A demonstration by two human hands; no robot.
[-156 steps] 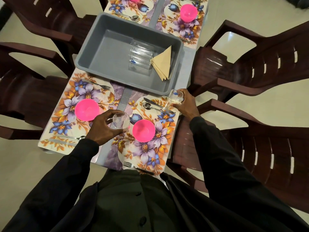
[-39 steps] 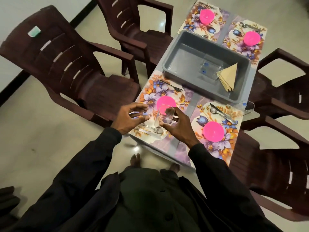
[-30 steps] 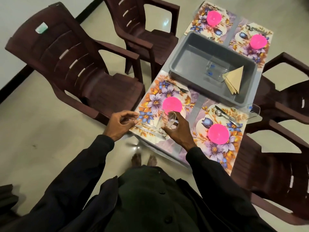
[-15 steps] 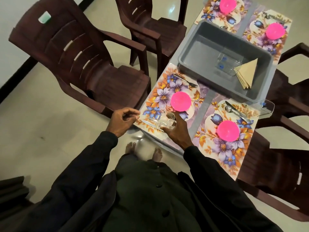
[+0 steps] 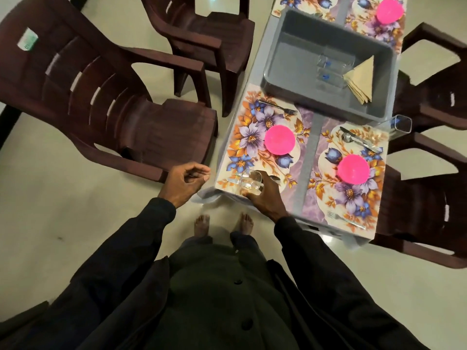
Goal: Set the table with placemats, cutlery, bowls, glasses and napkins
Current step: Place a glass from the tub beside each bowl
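My right hand (image 5: 265, 198) grips a clear glass (image 5: 251, 182) standing at the near corner of the left floral placemat (image 5: 255, 127), beside a knife and spoon partly hidden by the glass. My left hand (image 5: 185, 181) hovers off the table's left edge, fingers loosely curled, holding nothing. A pink bowl (image 5: 279, 139) sits on that mat, with a fork (image 5: 278, 106) at its far side. The right placemat (image 5: 353, 198) carries a pink bowl (image 5: 353, 169), a knife and spoon (image 5: 358, 141) and a fork (image 5: 345, 219). Another glass (image 5: 401, 123) stands by its far right corner.
A grey tub (image 5: 283, 56) in the table's middle holds two glasses (image 5: 331, 72) lying down and folded tan napkins (image 5: 361, 80). A far placemat bears another pink bowl (image 5: 389, 10). Dark brown plastic chairs (image 5: 101, 92) surround the table on both sides. My bare feet (image 5: 222, 222) stand on the floor.
My right hand has brought the glass down to the left mat's near corner. My left hand has drawn back off the table edge. The view has shifted left.
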